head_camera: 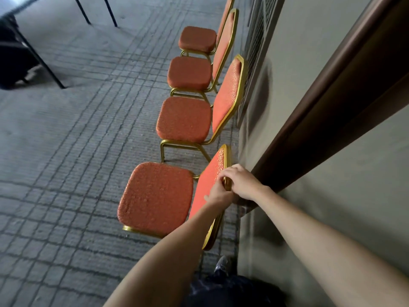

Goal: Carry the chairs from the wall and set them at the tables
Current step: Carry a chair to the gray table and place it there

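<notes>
1. Head view: the nearest chair (pixel 156 196) stood on the carpet (pixel 66 162), backrest just beside the wall (pixel 332 196).
2. Left hand (pixel 218 193) and right hand (pixel 241 181) both gripped its backrest's top rail, fingers curled.
3. 3 further chairs (pixel 184 118) lined the same wall beyond.

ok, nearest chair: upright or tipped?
Upright. The nearest chair has its seat level, like the other chairs, backrest standing by the wall. Both the left hand and right hand grip its top rail. Legs hidden.
</notes>
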A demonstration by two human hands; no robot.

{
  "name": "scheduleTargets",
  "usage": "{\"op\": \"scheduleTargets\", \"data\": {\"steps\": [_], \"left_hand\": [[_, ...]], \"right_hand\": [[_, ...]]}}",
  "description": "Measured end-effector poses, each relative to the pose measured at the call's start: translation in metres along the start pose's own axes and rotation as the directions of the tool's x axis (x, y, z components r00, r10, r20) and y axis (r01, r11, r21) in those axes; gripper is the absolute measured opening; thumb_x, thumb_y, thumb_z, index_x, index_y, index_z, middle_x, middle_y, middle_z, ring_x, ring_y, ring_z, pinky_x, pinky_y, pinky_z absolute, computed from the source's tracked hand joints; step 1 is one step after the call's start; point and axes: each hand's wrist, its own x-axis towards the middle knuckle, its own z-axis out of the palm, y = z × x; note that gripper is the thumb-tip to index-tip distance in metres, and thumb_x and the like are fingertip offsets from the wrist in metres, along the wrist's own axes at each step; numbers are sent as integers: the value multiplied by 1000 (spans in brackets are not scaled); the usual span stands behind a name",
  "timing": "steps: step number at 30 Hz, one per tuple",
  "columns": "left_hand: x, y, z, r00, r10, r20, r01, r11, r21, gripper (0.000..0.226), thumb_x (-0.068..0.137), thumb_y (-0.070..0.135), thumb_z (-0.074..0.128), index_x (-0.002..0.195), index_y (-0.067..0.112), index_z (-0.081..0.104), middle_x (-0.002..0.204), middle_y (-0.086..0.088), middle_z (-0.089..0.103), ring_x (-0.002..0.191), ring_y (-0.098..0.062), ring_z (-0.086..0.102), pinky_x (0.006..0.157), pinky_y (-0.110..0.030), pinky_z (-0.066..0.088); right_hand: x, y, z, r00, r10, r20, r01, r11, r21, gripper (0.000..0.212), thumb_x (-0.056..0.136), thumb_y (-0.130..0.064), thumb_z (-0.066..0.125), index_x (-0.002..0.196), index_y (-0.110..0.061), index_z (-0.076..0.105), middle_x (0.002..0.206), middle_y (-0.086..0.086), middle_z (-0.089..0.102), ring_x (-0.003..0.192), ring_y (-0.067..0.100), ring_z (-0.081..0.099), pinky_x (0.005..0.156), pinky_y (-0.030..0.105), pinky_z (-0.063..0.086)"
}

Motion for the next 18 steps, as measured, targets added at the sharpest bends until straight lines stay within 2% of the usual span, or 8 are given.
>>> {"op": "scheduleTargets", "data": {"steps": [2,4,7,11,13,16,18], "left_hand": [[10,-10,1,999,19,-28,-20,999,-45,68,60,38,59,128,36,50,118,3,66,115,-21,61,104,-58,41],[4,-12,-11,997,31,-64,-37,996,-84,56,61,40,59,116,37,55,107,3,69,107,-25,65,96,-60,48],[-24,7,-46,991,75,-108,-86,991,-104,34,64,34,59,98,33,59,90,2,68,94,-28,68,87,-53,55],[-36,13,-103,970,73,-233,-95,992,-81,33,66,41,59,93,22,63,83,2,70,79,-18,69,77,-41,59],[-44,14,-137,956,82,-283,-105,992,-66,27,72,37,62,93,20,64,83,2,71,77,-16,69,71,-36,60],[-59,19,-193,940,104,-325,-128,990,-53,7,80,21,65,85,18,61,72,3,66,60,-6,63,50,-20,51],[-64,16,-226,937,85,-340,-112,992,-60,10,77,23,67,80,20,58,67,6,62,51,1,58,45,-16,44]], "right_hand": [[5,0,-1,998,-57,3,57,995,-87,51,84,0,59,121,-34,60,132,0,48,122,24,49,108,40,41],[10,-5,-2,995,-97,4,97,984,-147,50,84,-6,64,122,-37,57,132,-1,48,121,25,49,105,43,42],[19,-20,-6,963,-269,-16,253,923,-290,50,85,-7,62,125,-37,55,136,-8,51,126,24,41,105,44,37],[41,-70,-13,882,-464,-84,401,831,-385,47,87,-2,56,128,-25,58,137,-6,53,127,24,41,106,40,30],[55,-101,-12,861,-499,-98,419,805,-421,46,90,-4,51,132,-23,55,139,-5,51,131,25,39,111,40,24],[85,-145,-14,870,-485,-86,398,796,-456,47,94,-13,46,138,-27,45,148,-6,40,143,21,25,118,47,8],[109,-175,-17,873,-480,-84,402,808,-431,43,95,-15,43,136,-28,46,146,-7,41,144,19,24,118,51,5]]}}
